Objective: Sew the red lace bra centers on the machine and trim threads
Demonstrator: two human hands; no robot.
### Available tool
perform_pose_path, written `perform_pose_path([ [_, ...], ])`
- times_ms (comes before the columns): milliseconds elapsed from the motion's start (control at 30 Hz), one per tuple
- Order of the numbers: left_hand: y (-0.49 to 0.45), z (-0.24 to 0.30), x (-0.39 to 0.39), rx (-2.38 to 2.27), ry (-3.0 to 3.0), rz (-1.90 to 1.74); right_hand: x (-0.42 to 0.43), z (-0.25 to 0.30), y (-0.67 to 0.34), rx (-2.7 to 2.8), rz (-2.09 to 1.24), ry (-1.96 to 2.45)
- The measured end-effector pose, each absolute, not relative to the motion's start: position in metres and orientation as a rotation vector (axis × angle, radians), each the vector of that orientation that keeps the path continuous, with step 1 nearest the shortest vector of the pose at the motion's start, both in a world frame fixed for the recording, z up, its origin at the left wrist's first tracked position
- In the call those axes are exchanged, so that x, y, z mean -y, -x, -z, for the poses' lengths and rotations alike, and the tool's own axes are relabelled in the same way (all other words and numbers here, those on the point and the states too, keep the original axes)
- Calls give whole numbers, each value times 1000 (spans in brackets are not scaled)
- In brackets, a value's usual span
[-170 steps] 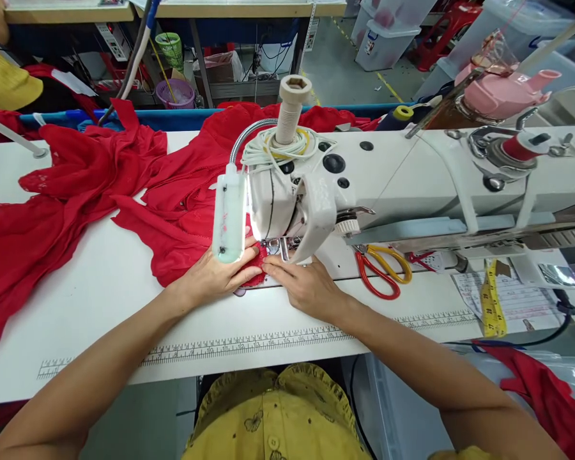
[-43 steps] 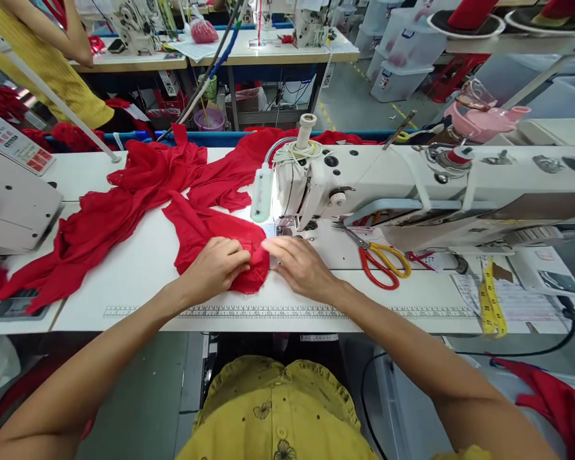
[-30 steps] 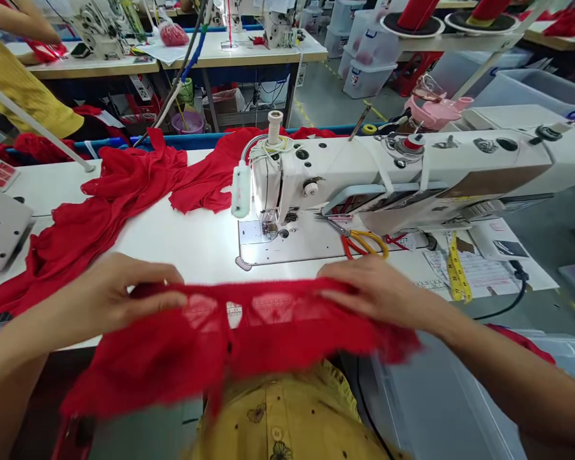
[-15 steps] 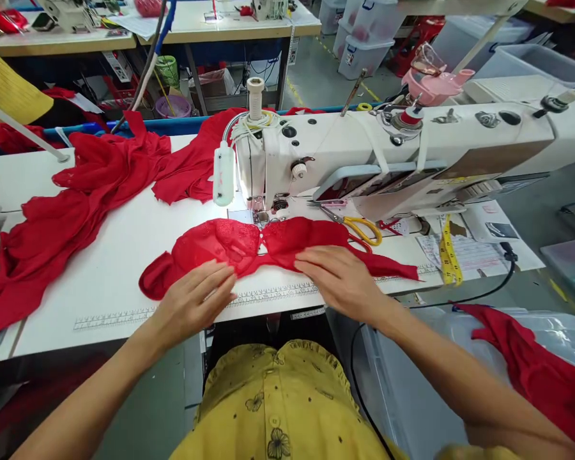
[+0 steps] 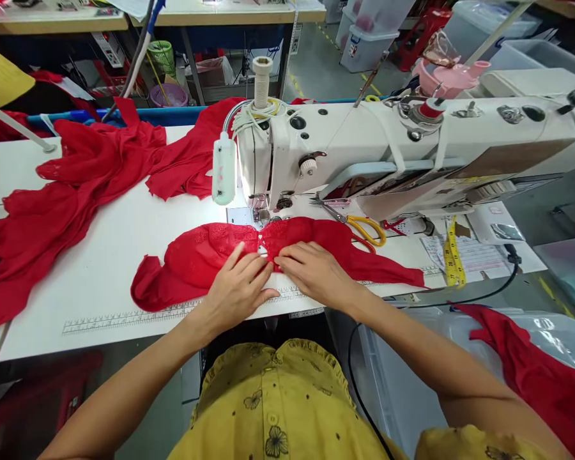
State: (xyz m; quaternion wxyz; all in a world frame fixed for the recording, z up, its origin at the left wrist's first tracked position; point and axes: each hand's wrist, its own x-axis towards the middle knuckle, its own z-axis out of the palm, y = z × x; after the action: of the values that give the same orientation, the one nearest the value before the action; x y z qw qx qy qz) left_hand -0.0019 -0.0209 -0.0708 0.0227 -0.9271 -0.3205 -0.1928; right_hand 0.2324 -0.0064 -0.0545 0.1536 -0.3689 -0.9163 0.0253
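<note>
White surface [image 5: 105, 262], printed along its near edge with one ruler scale [image 5: 124, 317], carries one sewing machine [image 5: 359, 140]. Red garment [image 5: 196, 255], one piece with two cup-like halves, lies across the surface just in front of the sewing machine's needle area, off the stitching plate as far as can be seen.

Left hand [image 5: 239, 281]: palm down, fingers extended on the garment's near edge, nothing clenched. Right hand [image 5: 316, 271]: fingers curved on the garment beside the centre join; whether cloth is pinched cannot be told.

Assessment: the step in hand appears to be spreading and aligning the piece. Good practice would be light, even pressure from both hands, the two halves kept level at the join, and the right-hand end kept off the scissors.

Count, placed by the sewing machine: one pair of scissors [image 5: 353, 220] beneath its arm; one yellow measuring tape [image 5: 453, 262] in front of its right part; one red thread spool [image 5: 432, 108] on top; one heap of red cloth [image 5: 86, 166] to its left, pieces not countable.
</note>
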Motion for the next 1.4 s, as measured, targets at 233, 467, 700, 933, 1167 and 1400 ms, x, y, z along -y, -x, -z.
perform_pose_path([
  [233, -6, 76, 43, 1030, 2842, 531, 14, 58, -227, 2511, -287, 1187],
  [467, -11, 76, 47, 1117, 2822, 541, -4, 56, -215, 2312, -631, 1390],
  [700, -12, 77, 50, 1105, 2768, 542, -30, 54, -216, 2397, -173, 1426],
  [933, -19, 75, 56, 1130, 2676, 468, -46, 25, -213, 2348, -1064, 1374],
  [1167, -21, 76, 60, 1169, 2656, 488, -51, 15, -206, 2543, -1243, 1370],
  [1400, -22, 77, 60, 1171, 2677, 489, -23, 23, -195, 2781, -543, 1390],
])
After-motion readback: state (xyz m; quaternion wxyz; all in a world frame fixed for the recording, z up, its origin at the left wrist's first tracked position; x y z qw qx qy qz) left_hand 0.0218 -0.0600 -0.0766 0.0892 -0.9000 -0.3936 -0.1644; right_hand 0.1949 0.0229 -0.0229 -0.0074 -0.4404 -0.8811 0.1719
